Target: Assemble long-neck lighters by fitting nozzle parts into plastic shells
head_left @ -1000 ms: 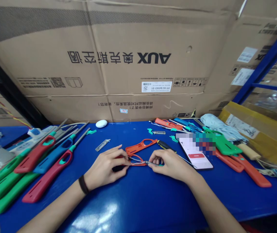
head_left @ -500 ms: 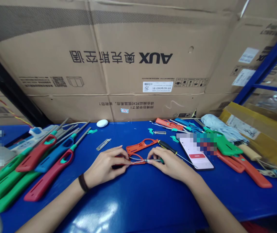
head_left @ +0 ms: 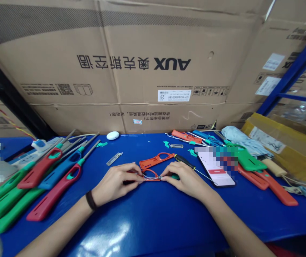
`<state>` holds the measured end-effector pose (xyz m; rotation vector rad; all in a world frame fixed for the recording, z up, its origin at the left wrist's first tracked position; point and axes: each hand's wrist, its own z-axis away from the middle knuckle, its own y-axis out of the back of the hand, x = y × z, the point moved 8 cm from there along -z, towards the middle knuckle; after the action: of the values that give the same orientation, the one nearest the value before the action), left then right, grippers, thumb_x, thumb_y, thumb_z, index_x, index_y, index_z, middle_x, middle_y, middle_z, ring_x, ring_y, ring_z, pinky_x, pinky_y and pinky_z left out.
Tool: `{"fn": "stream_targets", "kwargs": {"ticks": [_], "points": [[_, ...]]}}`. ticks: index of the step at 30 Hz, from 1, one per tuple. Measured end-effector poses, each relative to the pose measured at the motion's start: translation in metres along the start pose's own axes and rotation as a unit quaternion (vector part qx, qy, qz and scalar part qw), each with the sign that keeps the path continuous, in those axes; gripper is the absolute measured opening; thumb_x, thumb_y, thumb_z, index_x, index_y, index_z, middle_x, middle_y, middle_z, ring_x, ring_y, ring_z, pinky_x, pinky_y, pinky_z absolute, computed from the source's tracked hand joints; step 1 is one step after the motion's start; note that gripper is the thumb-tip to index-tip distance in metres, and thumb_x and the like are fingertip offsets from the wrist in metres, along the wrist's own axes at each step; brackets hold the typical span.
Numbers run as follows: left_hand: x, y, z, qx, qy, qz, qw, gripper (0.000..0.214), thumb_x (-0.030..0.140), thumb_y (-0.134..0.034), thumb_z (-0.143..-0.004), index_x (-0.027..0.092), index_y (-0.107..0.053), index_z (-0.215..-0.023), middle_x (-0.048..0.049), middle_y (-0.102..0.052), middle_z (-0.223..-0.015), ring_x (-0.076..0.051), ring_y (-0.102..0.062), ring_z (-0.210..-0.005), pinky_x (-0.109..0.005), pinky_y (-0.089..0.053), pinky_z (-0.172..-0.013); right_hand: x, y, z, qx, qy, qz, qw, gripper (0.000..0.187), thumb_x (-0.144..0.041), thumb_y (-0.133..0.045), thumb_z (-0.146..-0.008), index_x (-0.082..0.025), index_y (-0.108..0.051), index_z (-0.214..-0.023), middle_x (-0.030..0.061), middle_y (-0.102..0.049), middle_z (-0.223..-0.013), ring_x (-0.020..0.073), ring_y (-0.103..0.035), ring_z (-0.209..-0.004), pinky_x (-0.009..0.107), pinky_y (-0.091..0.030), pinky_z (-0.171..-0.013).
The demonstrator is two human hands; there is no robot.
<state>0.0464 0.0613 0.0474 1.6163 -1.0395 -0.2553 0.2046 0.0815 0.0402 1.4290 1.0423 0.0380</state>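
On the left of the blue table (head_left: 147, 221), green lighters (head_left: 6, 203), a blue lighter (head_left: 60, 171) and red ones (head_left: 52, 196) lie in a pile, their metal tubes pointing far and right. Right of them, a clear plastic piece (head_left: 114, 159) lies beyond the left hand (head_left: 119, 181), whose thumb and fingers pinch the left end of an orange half-shell (head_left: 153, 179). This half-shell sits on the middle of the table, between the hands, with thin wires along it. Just beyond it lies a second orange half (head_left: 156, 161). The right hand (head_left: 183, 177) has thumb and forefinger together on a small metal part at the half-shell's right end. A screwdriver (head_left: 184, 161) lies just beyond that hand, its shaft reaching right to a phone (head_left: 220, 173). Farther right are orange handles (head_left: 279, 187).
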Motion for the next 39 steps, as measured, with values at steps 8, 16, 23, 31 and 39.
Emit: {"fn": "stream_targets", "kwargs": {"ticks": [8, 16, 23, 31, 39], "points": [[-0.007, -0.003, 0.002, 0.008, 0.022, 0.012, 1.000, 0.017, 0.022, -0.055, -0.087, 0.025, -0.071, -0.094, -0.0014, -0.065, -0.097, -0.012, -0.063, -0.083, -0.020, -0.048, -0.074, -0.003, -0.002, 0.007, -0.031, 0.009, 0.061, 0.998, 0.024, -0.015, -0.051, -0.089, -0.023, -0.069, -0.102, 0.0027, -0.065, -0.099, 0.0151, -0.061, -0.090, 0.026, -0.045, -0.082], [-0.005, -0.003, 0.001, 0.006, 0.028, 0.023, 0.999, 0.017, 0.021, -0.054, -0.088, 0.024, -0.070, -0.094, -0.0012, -0.064, -0.097, -0.012, -0.063, -0.083, -0.020, -0.048, -0.076, -0.020, -0.017, 0.006, -0.092, 0.020, 0.206, 0.974, 0.030, -0.008, -0.047, -0.087, -0.019, -0.067, -0.108, 0.0094, -0.064, -0.100, 0.0219, -0.061, -0.093, 0.033, -0.048, -0.082], [0.001, -0.002, 0.000, 0.004, 0.012, -0.002, 1.000, 0.020, 0.020, -0.051, -0.089, 0.025, -0.067, -0.099, -0.0016, -0.063, -0.098, -0.012, -0.062, -0.085, -0.020, -0.048, -0.077, -0.028, -0.014, -0.004, -0.120, 0.016, 0.240, 0.963, 0.026, -0.016, -0.046, -0.089, -0.013, -0.072, -0.088, 0.0114, -0.061, -0.100, 0.0237, -0.059, -0.092, 0.034, -0.046, -0.081], [0.006, -0.001, 0.004, 0.013, -0.012, -0.047, 0.999, 0.023, 0.021, -0.049, -0.090, 0.027, -0.067, -0.105, -0.0028, -0.062, -0.100, -0.013, -0.063, -0.083, -0.021, -0.049, -0.073, -0.039, -0.001, -0.012, -0.107, 0.016, 0.251, 0.962, 0.016, -0.014, -0.057, -0.078, -0.013, -0.073, -0.076, 0.0109, -0.063, -0.093, 0.0249, -0.059, -0.091, 0.036, -0.043, -0.083], [-0.001, -0.001, 0.003, 0.014, 0.025, 0.002, 1.000, 0.016, 0.021, -0.054, -0.088, 0.025, -0.067, -0.095, -0.0012, -0.061, -0.098, -0.012, -0.062, -0.083, -0.021, -0.048, -0.074, -0.018, 0.006, -0.020, -0.017, 0.039, 0.058, 0.997, 0.010, -0.024, -0.063, -0.081, -0.021, -0.070, -0.087, 0.0025, -0.062, -0.089, 0.0167, -0.058, -0.089, 0.028, -0.043, -0.082]]}}
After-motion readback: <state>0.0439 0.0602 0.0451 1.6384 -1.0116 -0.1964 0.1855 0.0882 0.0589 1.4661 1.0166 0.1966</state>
